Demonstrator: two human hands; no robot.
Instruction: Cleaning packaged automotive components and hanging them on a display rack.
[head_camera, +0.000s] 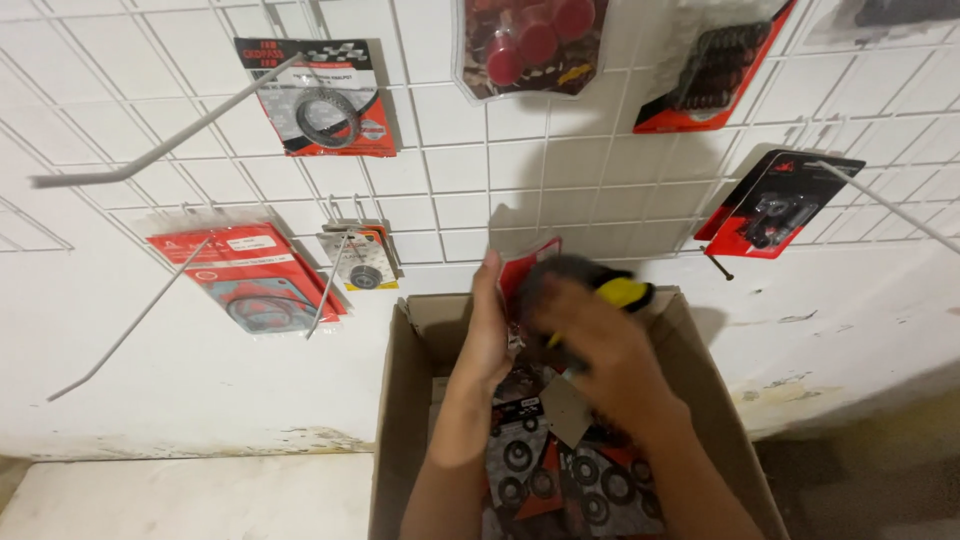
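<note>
1. The left hand (490, 335) stands on edge, fingers straight and pressed together, the palm flat against the left side of a red-and-black packet (530, 262) lifted above a cardboard box (400, 420).
2. The right hand (600, 350) is blurred; its fingers curl over the dark front of that same packet, just below a yellow-and-black piece (625, 292) at the hand's 12 o'clock. Whether the fingers pinch the packet or only cover it, I cannot tell.
3. The packet sits between the two hands, its red top corner poking out at 12 o'clock from the left fingertips.
4. At 6 o'clock from both hands, inside the box, lies a heap of carded packets of black rubber rings (560, 480); the forearms cross over them and hide part of the pile.
5. At 9 o'clock from the left hand, a small carded part (362, 262) hangs on a wire hook, and farther along a red gasket packet (245, 280).
6. At 11 o'clock hangs a red packet with a ring (320, 98); a long bare hook (170, 135) juts out before it.
7. At 12 o'clock is a blister pack of red caps (530, 40).
8. At 2 o'clock, a black-and-red card (780, 205) hangs on the white wire grid (450, 170).
</note>
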